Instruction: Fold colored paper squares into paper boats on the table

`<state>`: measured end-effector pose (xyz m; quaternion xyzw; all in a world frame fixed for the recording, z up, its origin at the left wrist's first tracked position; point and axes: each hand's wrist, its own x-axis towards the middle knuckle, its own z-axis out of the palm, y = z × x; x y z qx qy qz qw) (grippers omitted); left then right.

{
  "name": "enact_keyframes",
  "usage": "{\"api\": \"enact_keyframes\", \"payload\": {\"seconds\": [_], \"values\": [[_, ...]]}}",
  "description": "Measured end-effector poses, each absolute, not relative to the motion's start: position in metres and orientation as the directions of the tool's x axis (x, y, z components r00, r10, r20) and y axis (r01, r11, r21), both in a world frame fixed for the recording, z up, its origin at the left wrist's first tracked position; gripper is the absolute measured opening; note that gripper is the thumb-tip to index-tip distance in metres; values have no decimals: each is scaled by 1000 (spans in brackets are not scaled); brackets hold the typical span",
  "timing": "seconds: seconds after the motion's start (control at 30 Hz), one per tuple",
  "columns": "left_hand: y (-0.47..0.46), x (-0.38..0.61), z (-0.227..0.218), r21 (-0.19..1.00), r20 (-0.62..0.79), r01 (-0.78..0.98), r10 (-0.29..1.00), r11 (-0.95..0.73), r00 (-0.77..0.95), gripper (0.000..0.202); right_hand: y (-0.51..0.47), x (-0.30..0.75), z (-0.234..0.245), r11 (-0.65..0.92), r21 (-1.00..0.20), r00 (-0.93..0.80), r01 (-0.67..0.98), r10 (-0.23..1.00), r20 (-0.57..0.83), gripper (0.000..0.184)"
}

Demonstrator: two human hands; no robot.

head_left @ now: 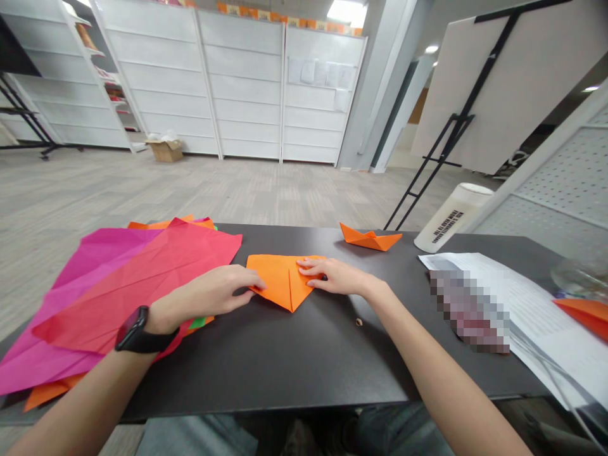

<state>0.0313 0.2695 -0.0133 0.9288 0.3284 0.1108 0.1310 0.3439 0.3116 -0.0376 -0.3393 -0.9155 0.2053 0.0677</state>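
At bench middle, folded orange paper (284, 278) lies between hands, point toward near edge; left hand (216, 291) fingers press left corner, right hand (332, 275) fingers flat on right flap.

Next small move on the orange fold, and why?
Probably press the crease flat: both the left hand and right hand rest fingertips on the folded orange paper, which lies on the dark table as a downward-pointing triangle with a centre seam.

Both hands' fingers (311, 268) press a folded orange paper (284, 278) flat.
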Motion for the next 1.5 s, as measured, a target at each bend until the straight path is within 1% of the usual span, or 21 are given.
{"api": "enact_keyframes", "payload": {"seconds": [0.07,0.13,0.2,0.27,0.33,0.43,0.5,0.57,0.73,0.83,1.0,1.1,1.2,1.27,1.4,1.5], "values": [[272,34,-18,324,215,608,683,-724,698,27,310,342,-35,707,-394,-769,588,639,-1,35],[275,38,-24,339,301,634,718,-695,627,34,308,340,-33,732,-370,-783,572,622,19,31],[277,44,-31,326,397,643,718,-693,572,37,306,339,-32,751,-352,-794,558,607,37,28],[279,50,-37,272,482,648,684,-711,548,35,305,338,-32,760,-341,-796,553,603,54,27],[281,55,-42,195,510,640,634,-743,581,31,305,337,-32,764,-341,-796,548,602,70,25],[282,60,-46,115,442,570,555,-814,704,18,305,338,-34,762,-356,-792,541,604,88,25],[281,62,-48,112,379,506,507,-855,774,21,305,338,-33,757,-360,-789,545,608,85,25],[280,63,-50,135,330,482,498,-866,802,27,304,338,-32,750,-355,-784,557,617,72,26],[275,65,-53,203,171,513,546,-834,820,37,302,337,-30,730,-345,-765,590,642,52,28],[272,66,-52,240,102,503,537,-830,837,41,302,337,-31,727,-346,-761,593,647,56,29],[269,65,-46,335,68,487,536,-807,841,44,303,338,-31,729,-354,-765,586,642,54,29],[268,65,-44,361,65,480,535,-799,842,45,303,338,-30,703,-374,-750,605,661,28,32],[267,67,-43,361,76,474,532,-803,843,44,302,338,-31,640,-399,-705,657,709,-24,40],[267,69,-43,356,76,479,536,-802,841,45,302,339,-32,612,-408,-674,677,739,-11,51],[266,70,-42,346,62,495,546,-797,835,47,303,340,-34,639,-392,-656,662,747,107,84],[267,69,-43,342,88,471,527,-813,845,47,303,338,-32,685,-332,-660,648,723,205,93]]}}
